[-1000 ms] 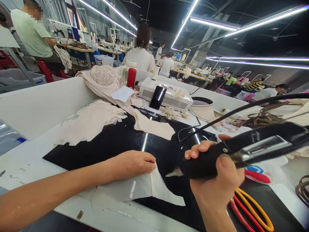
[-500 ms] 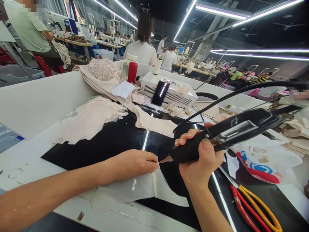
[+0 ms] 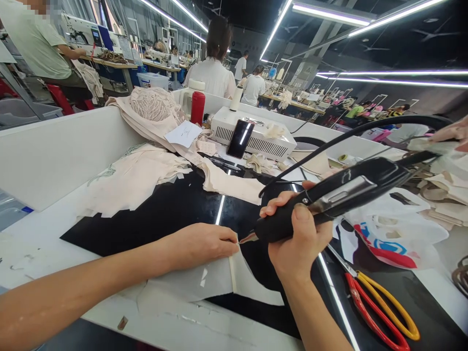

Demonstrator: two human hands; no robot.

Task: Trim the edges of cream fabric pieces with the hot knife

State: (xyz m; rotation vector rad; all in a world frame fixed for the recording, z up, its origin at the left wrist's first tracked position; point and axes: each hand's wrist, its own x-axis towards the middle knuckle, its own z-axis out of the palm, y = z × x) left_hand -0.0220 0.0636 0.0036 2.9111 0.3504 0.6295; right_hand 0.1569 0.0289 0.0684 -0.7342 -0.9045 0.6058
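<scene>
With left hand (image 3: 204, 246), gripping thin pale cream cloth (image 3: 256, 287) between closed fingers, at near edge of white table (image 3: 183, 325); best kept taut, fingers clear of pointed metal tip (image 3: 249, 238) just beside. With right hand (image 3: 300, 234), gripping long black handheld tool (image 3: 341, 192); best kept steady. Room on glossy black mat (image 3: 164, 209) at far side of left hand; less rightward, near red-and-yellow-handled metal scissors (image 3: 360, 296).

Cloth (image 3: 217, 280) under left hand (image 3: 204, 246), scissors (image 3: 354, 279) right, phone (image 3: 240, 139) behind

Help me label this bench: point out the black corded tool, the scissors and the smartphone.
Black corded tool (image 3: 340, 185): head view, black casing.
Scissors (image 3: 356, 290): head view, red handle.
Smartphone (image 3: 240, 139): head view, dark screen.
</scene>
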